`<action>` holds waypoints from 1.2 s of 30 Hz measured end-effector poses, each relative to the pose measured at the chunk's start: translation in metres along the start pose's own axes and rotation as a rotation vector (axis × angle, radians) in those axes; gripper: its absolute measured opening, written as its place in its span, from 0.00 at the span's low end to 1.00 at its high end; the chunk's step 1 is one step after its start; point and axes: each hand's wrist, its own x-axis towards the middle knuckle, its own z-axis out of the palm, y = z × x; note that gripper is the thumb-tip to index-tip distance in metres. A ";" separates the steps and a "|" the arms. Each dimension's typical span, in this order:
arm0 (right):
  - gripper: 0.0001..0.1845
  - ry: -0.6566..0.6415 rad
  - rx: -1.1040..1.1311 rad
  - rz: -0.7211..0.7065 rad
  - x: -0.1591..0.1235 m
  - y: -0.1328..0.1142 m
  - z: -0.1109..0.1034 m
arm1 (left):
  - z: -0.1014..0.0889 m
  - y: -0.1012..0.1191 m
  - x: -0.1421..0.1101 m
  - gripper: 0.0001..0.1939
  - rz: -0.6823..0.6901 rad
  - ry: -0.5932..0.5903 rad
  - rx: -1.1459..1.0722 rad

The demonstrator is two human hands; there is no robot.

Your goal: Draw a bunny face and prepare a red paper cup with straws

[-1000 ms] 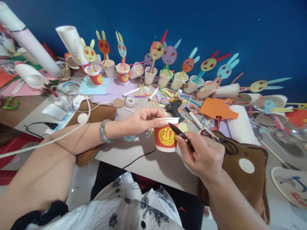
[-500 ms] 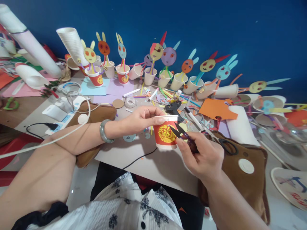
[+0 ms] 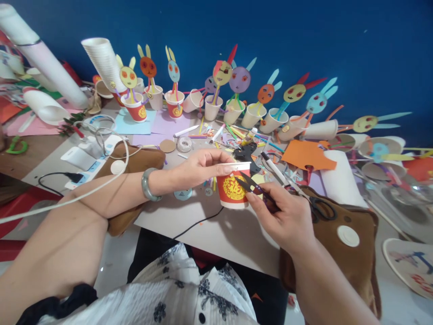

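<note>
My left hand (image 3: 209,169) grips a red paper cup (image 3: 233,189) by its white rim, thumb outside, over the near edge of the table. A yellow printed pattern covers the cup's front. In my right hand (image 3: 284,212) is a small pair of dark scissors (image 3: 255,187), its blades pointing left in front of the cup's wall. Whether the tips touch the cup I cannot tell. Behind the cup lies a black crumpled piece (image 3: 246,152) among paper scraps. A round paper tag reading "Hi" (image 3: 208,192) rests just left of the cup.
Paper cups with rabbit-faced figures (image 3: 240,80) line the blue wall. A power strip (image 3: 91,158) with cables sits at left. Brown cushion-like pads (image 3: 348,257) lie either side, with larger scissors (image 3: 323,208) on the right one. A marker (image 3: 273,167) and orange paper (image 3: 307,153) lie nearby.
The scissor blades have come closer together, and my right hand has shifted slightly left. My left hand keeps the cup in nearly the same place.
</note>
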 end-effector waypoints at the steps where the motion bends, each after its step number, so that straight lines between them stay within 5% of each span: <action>1: 0.10 0.006 -0.008 0.000 0.000 0.001 -0.001 | -0.001 -0.001 0.001 0.17 0.006 0.023 0.004; 7: 0.09 0.105 -0.008 -0.034 0.001 -0.001 -0.005 | -0.003 -0.003 0.003 0.18 0.038 0.049 0.064; 14: 0.11 -0.052 0.055 -0.023 -0.002 0.000 -0.001 | 0.001 -0.002 -0.001 0.18 0.082 -0.016 0.119; 24: 0.13 -0.043 -0.106 -0.054 -0.004 -0.001 -0.001 | -0.002 -0.006 -0.004 0.10 0.254 0.011 0.418; 36: 0.19 -0.124 -0.217 -0.106 -0.004 -0.002 -0.011 | -0.006 0.000 -0.001 0.10 0.225 -0.065 0.621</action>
